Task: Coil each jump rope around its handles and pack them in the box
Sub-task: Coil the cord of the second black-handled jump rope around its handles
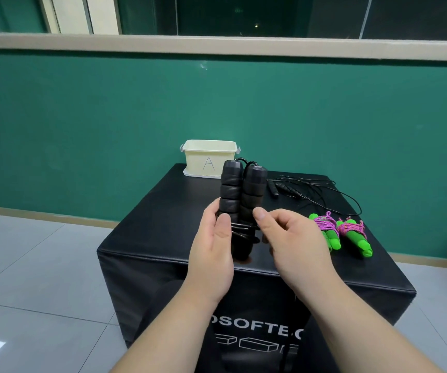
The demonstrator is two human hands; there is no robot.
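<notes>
Over the cube, left hand grips ribbed handles (cord-wrapped); right hand curled, grasp unclear.

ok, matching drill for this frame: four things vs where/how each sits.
1 thick black rope
2 thin black rope
3 green ropes
4 box

a far table edge, marked A
b loose, uncoiled on table
c held upright by left hand and right hand
d wound in pink cord, lying on table

Pairs: 1-c, 2-b, 3-d, 4-a
</notes>
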